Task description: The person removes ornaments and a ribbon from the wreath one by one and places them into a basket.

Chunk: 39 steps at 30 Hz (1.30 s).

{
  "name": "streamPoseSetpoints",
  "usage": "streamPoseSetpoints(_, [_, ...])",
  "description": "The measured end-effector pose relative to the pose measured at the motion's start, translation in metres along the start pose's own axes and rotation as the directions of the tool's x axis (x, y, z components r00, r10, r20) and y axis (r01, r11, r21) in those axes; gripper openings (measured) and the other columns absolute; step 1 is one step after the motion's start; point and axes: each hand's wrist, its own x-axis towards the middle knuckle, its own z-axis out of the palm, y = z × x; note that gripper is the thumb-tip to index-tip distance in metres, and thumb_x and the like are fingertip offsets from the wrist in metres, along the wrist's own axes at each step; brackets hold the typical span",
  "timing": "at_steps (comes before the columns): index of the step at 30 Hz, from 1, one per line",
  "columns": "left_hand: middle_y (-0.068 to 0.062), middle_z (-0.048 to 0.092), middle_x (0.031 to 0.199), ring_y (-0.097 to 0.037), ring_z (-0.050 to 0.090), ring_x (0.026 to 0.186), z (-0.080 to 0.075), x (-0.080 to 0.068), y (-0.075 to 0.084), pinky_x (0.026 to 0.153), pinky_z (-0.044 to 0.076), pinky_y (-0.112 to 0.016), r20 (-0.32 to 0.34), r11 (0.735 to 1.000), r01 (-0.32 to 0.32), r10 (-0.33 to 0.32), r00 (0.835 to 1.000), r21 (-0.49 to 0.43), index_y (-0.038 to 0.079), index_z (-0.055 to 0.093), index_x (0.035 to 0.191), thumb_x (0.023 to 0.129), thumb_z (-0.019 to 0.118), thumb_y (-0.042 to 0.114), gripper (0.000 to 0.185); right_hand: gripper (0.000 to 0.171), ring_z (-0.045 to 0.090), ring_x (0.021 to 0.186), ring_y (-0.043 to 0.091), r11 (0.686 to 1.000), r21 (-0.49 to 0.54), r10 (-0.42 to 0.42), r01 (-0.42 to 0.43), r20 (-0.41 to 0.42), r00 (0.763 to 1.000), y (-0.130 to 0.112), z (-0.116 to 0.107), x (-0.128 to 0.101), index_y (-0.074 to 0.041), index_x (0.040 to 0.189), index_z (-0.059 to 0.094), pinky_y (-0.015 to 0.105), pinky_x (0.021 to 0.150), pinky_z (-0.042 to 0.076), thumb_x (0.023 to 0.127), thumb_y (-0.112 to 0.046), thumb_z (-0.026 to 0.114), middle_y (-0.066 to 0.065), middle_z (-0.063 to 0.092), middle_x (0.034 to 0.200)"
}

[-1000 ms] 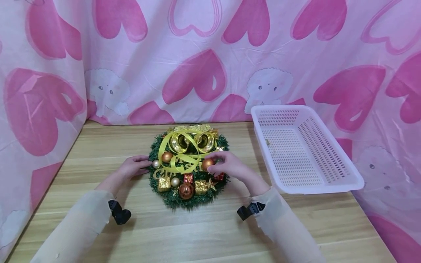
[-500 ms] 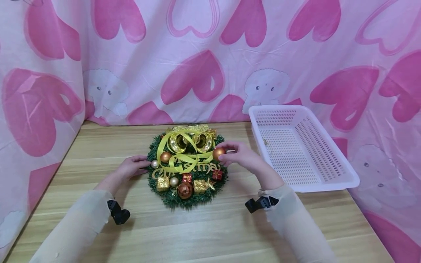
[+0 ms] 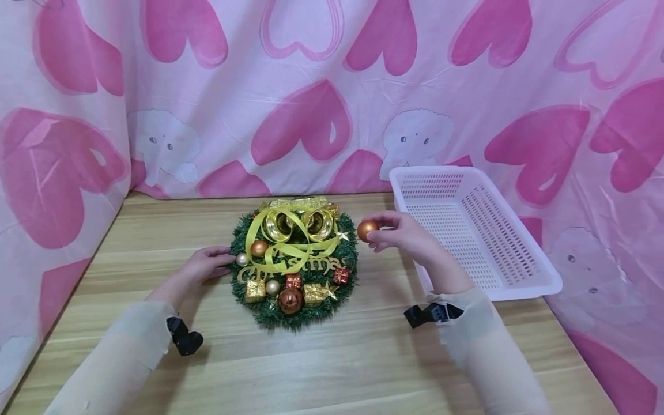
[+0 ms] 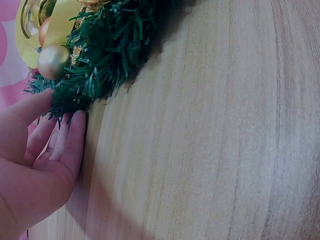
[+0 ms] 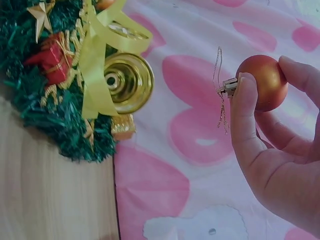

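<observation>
Right hand pinches copper bauble, now lifted off wreath toward basket at desk's right edge | left hand, fingers relaxed, steadies wreath, mid-desk | bauble detached.

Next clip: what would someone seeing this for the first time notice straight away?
A round green tinsel Christmas wreath with gold bells and yellow ribbon lies mid-table on the wooden table, the left hand touching its left edge. To its right, the right hand pinches a shiny copper bauble in the air beside the wreath. A white perforated plastic basket sits at the far right.
</observation>
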Motion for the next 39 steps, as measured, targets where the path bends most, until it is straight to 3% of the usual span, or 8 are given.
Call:
streamPoseSetpoints(13, [-0.034,0.022,0.146,0.006,0.058,0.084,-0.001,0.001,-0.002,0.090,0.054,-0.018,-0.008,1.000,-0.014,0.014,1.000,0.010,-0.012,0.018,0.143,0.095,0.052,0.017,0.065,0.042,0.065,0.075,0.010,0.999,0.047,-0.007,0.009,-0.043,0.999,-0.001,-0.034,-0.005,0.010,0.126,0.047,0.024,0.074,0.060,0.089,-0.008,0.059,-0.005,0.067,0.090])
streamPoseSetpoints(23, [-0.034,0.022,0.146,0.003,0.060,0.089,-0.001,0.000,-0.001,0.093,0.053,-0.021,-0.009,0.999,-0.008,0.009,1.000,0.043,-0.011,0.019,0.143,0.095,0.052,0.018,0.065,0.040,0.063,0.078,0.010,0.998,0.048,0.034,-0.028,-0.121,0.992,0.000,-0.057,-0.009,0.008,0.124,0.048,0.021,0.075,0.059,0.091,-0.012,0.059,-0.008,0.066,0.088])
streamPoseSetpoints(26, [-0.033,0.022,0.147,0.002,0.060,0.090,-0.001,0.000,-0.001,0.093,0.053,-0.021,-0.010,0.999,-0.004,0.005,1.000,0.046,-0.011,0.019,0.143,0.095,0.053,0.020,0.066,0.032,0.063,0.077,0.009,0.997,0.076,0.044,-0.033,-0.138,0.989,0.001,-0.065,-0.009,0.003,0.120,0.050,0.019,0.073,0.059,0.092,-0.011,0.057,-0.009,0.066,0.087])
streamPoseSetpoints(30, [-0.033,0.023,0.147,0.005,0.059,0.087,-0.002,0.001,-0.002,0.092,0.053,-0.020,-0.014,0.999,-0.009,0.009,1.000,0.030,-0.011,0.019,0.143,0.095,0.053,0.019,0.065,0.013,0.063,0.074,0.008,0.987,0.158,0.053,-0.030,-0.139,0.989,0.005,-0.077,-0.009,-0.013,0.105,0.057,0.019,0.072,0.059,0.093,-0.010,0.055,-0.009,0.066,0.085])
streamPoseSetpoints(32, [-0.033,0.023,0.147,0.005,0.059,0.086,-0.002,0.000,-0.002,0.091,0.054,-0.019,-0.018,1.000,-0.009,0.009,1.000,0.023,-0.011,0.020,0.143,0.095,0.053,0.019,0.065,0.011,0.064,0.074,0.009,0.979,0.203,0.063,-0.035,-0.134,0.989,0.008,-0.083,-0.009,-0.019,0.098,0.060,0.019,0.071,0.058,0.093,-0.010,0.055,-0.008,0.067,0.085])
streamPoseSetpoints(39, [-0.033,0.023,0.147,0.003,0.058,0.090,-0.001,0.000,-0.002,0.093,0.053,-0.020,-0.018,1.000,-0.008,0.009,1.000,0.029,-0.011,0.020,0.143,0.095,0.052,0.019,0.064,0.011,0.065,0.073,0.009,0.961,0.269,0.108,-0.064,-0.152,0.983,0.017,-0.100,-0.011,-0.022,0.096,0.063,0.020,0.071,0.059,0.092,-0.013,0.058,-0.009,0.069,0.087])
